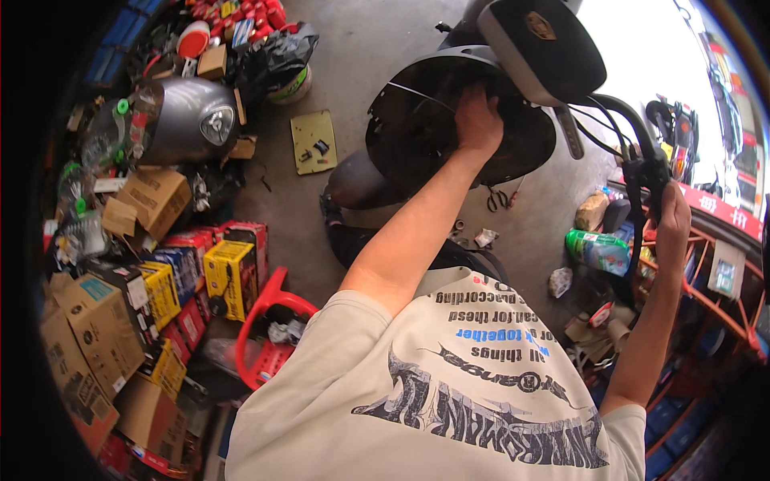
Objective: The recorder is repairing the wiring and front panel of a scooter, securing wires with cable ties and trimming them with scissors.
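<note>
My left hand (480,124) reaches into a dark, rounded shell (401,132) on the front of a scooter. Its fingertips are lost in the shadow there, so what they touch is hidden. A thin pale cable or rod (419,94) crosses the shell's opening. Above sits a black and grey housing (553,52) with a small badge. On the right, my right hand (675,210) is wrapped round the handlebar grip (659,180). Black cables (601,132) run between the housing and the handlebar (630,120).
A yellowish tray (314,143) with small dark parts and a pair of scissors (497,198) lie on the floor. To the left are a red plastic chair (269,329), stacked boxes (228,280) and a grey tank-like part (192,120). A green bottle (597,251) lies near a red rack (706,297).
</note>
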Demonstrator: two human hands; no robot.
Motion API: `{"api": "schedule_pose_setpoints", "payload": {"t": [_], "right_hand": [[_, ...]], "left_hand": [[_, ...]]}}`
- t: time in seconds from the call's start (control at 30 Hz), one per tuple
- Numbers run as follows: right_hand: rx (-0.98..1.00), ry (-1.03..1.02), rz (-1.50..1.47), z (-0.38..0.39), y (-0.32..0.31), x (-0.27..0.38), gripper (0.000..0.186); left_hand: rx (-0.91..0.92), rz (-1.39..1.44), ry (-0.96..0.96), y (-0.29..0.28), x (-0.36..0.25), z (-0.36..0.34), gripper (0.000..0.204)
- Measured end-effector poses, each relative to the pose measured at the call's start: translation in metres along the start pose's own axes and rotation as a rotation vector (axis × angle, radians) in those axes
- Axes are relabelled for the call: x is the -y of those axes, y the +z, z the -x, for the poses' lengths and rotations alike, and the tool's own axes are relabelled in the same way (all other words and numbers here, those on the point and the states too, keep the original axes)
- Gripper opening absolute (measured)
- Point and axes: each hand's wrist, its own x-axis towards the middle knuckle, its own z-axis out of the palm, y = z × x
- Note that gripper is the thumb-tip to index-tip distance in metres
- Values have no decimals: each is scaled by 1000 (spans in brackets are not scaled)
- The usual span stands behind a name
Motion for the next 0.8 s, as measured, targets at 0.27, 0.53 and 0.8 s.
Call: {"api": "schedule_pose_setpoints", "payload": {"t": [0.27,0.53,0.8], "right_hand": [[12,40,21,-1,-13,-18,50],[-88,-31,31,0,-5,-18,52],[-52,19,-16,7,-3,-8,46]], "left_hand": [[87,296,-82,-10,-1,-14,32],[322,383,-107,-22,5,-34,34],[155,500,-252,-5,-2,-34,36]]}}
